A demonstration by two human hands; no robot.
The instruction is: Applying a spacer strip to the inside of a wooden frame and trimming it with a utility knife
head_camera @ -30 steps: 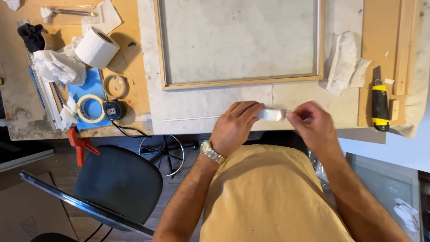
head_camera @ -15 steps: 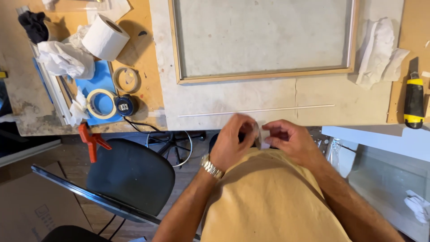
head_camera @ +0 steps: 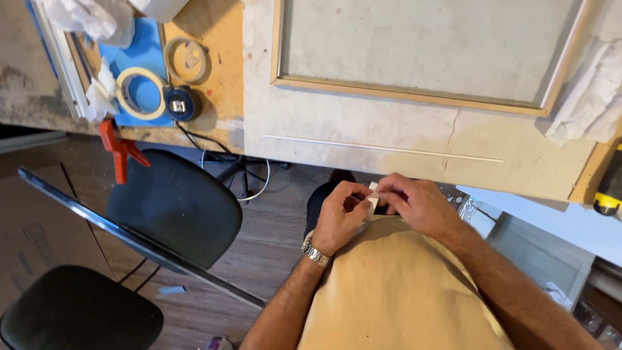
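Now, what changed: a moment ago both hands were up at the desk edge below the wooden frame. They have come down off the desk and sit close to the belly. The work on the little piece goes on in the air, not on the desk.
Desk [head_camera: 363,129]: pale and worn, under the wooden frame [head_camera: 414,97] and all around it.
Wooden frame: big, light wood, lying flat on the desk.
Cardboard box [head_camera: 32,246]: far down and left of the frame, on the floor. It is brown, with a flat side and faint dark print.
Black chair [head_camera: 175,201]: below and left of the frame, past the desk edge.
White cloth [head_camera: 586,97]: crumpled, just right of the frame.
Blue sheet [head_camera: 146,52]: left of the frame, under the tape ring [head_camera: 140,94].
Thin white strip [head_camera: 382,148]: long and straight, just below the frame.
Right hand [head_camera: 418,206]: well below the frame. Its fingers are pinched on the small white piece [head_camera: 372,198].
Left hand [head_camera: 340,217]: beside the right hand, touching it. Its fingers are curled tight on the same piece.
Orange clamp [head_camera: 120,152]: below and left of the frame, on the desk edge.
Tape ring: cream, round and flat, left of the frame.
Small white piece: held between both hands, well below the frame and off the desk. A bit of something dark shows by it, but I cannot tell what it is.
Labels and signs: none that I can make out, other than the box print.
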